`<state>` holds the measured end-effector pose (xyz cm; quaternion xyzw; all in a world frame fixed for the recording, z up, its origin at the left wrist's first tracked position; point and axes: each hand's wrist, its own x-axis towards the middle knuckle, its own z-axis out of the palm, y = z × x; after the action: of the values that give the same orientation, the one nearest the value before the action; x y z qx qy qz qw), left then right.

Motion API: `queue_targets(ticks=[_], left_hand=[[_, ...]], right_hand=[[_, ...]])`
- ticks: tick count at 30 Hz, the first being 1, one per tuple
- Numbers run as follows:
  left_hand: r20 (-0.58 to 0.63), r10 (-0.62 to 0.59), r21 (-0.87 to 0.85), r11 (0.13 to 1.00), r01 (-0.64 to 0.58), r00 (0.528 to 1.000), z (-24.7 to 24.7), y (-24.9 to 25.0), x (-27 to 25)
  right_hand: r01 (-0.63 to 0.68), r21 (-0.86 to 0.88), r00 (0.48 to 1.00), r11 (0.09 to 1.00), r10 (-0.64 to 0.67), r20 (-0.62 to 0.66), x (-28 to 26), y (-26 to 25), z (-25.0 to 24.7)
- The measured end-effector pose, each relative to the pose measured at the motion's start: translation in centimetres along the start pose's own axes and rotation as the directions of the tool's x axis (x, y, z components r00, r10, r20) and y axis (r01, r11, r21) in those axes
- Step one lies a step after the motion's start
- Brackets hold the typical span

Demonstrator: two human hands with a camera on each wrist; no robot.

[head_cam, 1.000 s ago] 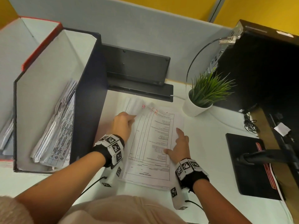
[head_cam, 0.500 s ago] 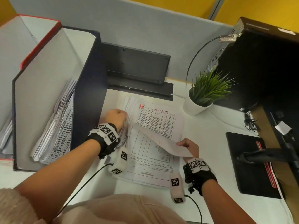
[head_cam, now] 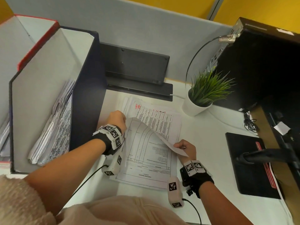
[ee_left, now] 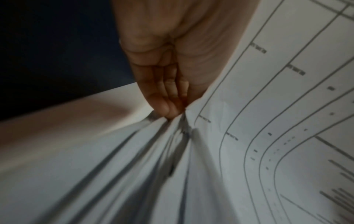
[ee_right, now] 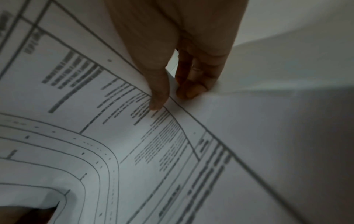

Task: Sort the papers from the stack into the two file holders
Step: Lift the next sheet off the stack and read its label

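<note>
Currently right hand pinches the top sheet at its edge, thumb above, fingers beneath. Left hand grips its far corner, fingers curled. Stack lies under both hands; file holders left of left fingers.

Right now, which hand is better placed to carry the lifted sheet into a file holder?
Left. The left hand grips the top sheet beside the blue file holder; the right hand is farther off.
</note>
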<state>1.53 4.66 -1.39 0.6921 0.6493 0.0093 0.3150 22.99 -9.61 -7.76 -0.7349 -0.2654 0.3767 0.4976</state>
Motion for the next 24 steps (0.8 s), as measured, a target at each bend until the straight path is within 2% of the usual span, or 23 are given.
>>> queue_targets(ticks=[2, 4, 6, 8, 9, 10, 12, 15, 18, 21, 23, 24], left_hand=[[0.024, 0.028, 0.013, 1.0, -0.028, 0.999, -0.1, -0.1, -0.2], [0.003, 0.068, 0.009, 0.998, -0.068, 0.998, 0.0, -0.3, -0.5], [-0.098, 0.172, 0.007, 0.985, -0.173, 0.98, 0.5, -0.7, -0.8], [-0.276, 0.313, -0.04, 0.941, -0.336, 0.909, 1.3, -1.2, -1.1], [-0.361, 0.341, -0.115, 0.907, -0.404, 0.868, 1.8, -1.4, -1.3], [-0.411, 0.326, -0.222, 0.87, -0.44, 0.851, 2.2, -1.5, -1.5], [-0.408, 0.213, -0.475, 0.781, -0.406, 0.888, 2.8, -1.4, -1.9], [-0.285, 0.079, -0.702, 0.662, -0.264, 0.955, 3.2, -1.1, -2.2], [-0.159, 0.037, -0.795, 0.588, -0.15, 0.987, 2.8, -0.7, -2.7], [-0.049, 0.023, -0.857, 0.513, -0.054, 0.999, 2.1, -0.4, -2.3], [0.015, -0.018, -0.859, 0.511, 0.022, 1.0, 1.6, -0.3, -1.3], [0.036, -0.046, -0.842, 0.537, 0.055, 0.998, 1.4, -0.3, -0.8]], right_hand=[[-0.02, -0.034, 1.0, 0.999, 0.02, -0.007, 0.0, -0.2, 0.1], [0.017, -0.022, 0.999, 1.0, -0.018, -0.048, 0.0, 0.0, 0.1], [0.012, -0.002, 0.997, 1.0, -0.012, -0.082, 0.2, 0.1, 0.0], [0.015, 0.001, 0.996, 1.0, -0.015, -0.087, 0.2, -0.1, -0.1], [0.016, -0.027, 0.996, 1.0, -0.018, -0.084, 0.1, -0.3, -0.2], [0.021, -0.071, 0.996, 0.997, -0.027, -0.083, 0.3, -0.3, -0.3], [0.023, -0.129, 0.996, 0.991, -0.034, -0.081, 0.5, -0.6, -0.5], [-0.02, -0.007, 0.998, 1.0, 0.02, -0.054, 0.2, -1.4, -0.5], [-0.037, 0.087, 0.999, 0.996, 0.037, 0.0, 0.2, -1.9, -0.5], [-0.052, -0.077, 0.998, 0.996, 0.054, 0.021, 0.1, -1.8, -0.7], [-0.036, -0.077, 0.999, 0.996, 0.037, 0.011, -0.1, -1.5, -0.8], [-0.027, -0.002, 1.0, 1.0, 0.027, 0.009, 0.0, -1.2, -0.8]])
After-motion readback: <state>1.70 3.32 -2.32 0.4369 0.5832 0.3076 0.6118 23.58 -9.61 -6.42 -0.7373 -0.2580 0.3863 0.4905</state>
